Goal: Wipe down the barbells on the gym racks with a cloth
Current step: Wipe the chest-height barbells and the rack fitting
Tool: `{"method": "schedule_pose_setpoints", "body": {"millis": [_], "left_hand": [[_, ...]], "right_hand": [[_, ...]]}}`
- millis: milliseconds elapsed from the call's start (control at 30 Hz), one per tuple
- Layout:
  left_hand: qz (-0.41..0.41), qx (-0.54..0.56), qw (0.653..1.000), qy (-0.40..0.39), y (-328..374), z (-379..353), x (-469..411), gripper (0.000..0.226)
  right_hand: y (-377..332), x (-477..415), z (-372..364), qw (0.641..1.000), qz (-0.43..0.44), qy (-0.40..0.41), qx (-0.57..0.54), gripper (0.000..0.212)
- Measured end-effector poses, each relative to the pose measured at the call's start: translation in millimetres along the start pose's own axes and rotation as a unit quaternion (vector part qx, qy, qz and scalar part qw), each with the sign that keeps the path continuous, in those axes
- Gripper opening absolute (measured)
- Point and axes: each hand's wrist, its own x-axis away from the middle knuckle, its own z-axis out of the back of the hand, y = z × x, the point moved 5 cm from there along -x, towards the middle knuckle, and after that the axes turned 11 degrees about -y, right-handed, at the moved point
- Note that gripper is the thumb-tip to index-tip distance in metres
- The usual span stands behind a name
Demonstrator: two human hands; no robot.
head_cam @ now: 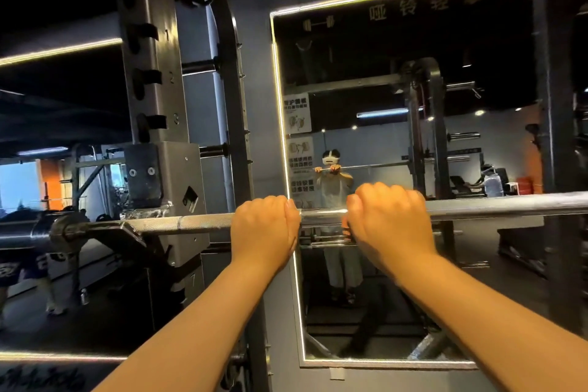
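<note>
Both forearms (197, 328) rise from the lower edge toward the middle, with the backs of the hands turned to the camera. The left hand (264, 229) and the right hand (389, 223) sit near each other on the barbell (197, 223). Each grip is closed over the bar from above, fingers curled round it. The fingertips and palms are hidden behind the knuckles. The right hand is a little blurred.

The barbell lies level across the middle, from 9 o'clock to 3 o'clock. It is silver, rough-knurled left of the left hand, smooth and shiny between the hands. Its right end is cut off by the frame edge. Toward 9 o'clock it rests in a hook (127, 232) of the rack upright (152, 73), which stands at 11 o'clock. At 1 o'clock, behind the bar, a mirror (381, 73) reflects a person (334, 181) holding a bar.
</note>
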Motion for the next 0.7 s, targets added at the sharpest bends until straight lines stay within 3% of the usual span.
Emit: {"method": "schedule_pose_setpoints", "body": {"millis": [133,267,400,567,700], "left_hand": [[-0.019,0.009,1.0,-0.002,4,9,1,0.042],[-0.048,-0.01,0.998,-0.045,4,8,0,0.036],[-0.066,-0.05,0.993,-0.089,5,8,-1,0.033],[-0.056,-0.114,0.982,-0.142,15,16,-6,0.016],[-0.119,-0.059,0.986,-0.104,55,28,-26,0.01]], "right_hand": [[-44,-1,-10,0.995,0.091,-0.042,-0.024,0.048],[-13,8,-3,0.986,0.154,-0.064,-0.031,0.052],[30,20,-2,0.99,0.139,-0.028,-0.006,0.049],[-2,13,-5,0.999,0.035,0.029,-0.012,0.042],[-7,14,-7,0.992,0.122,0.025,0.001,0.046]]}}
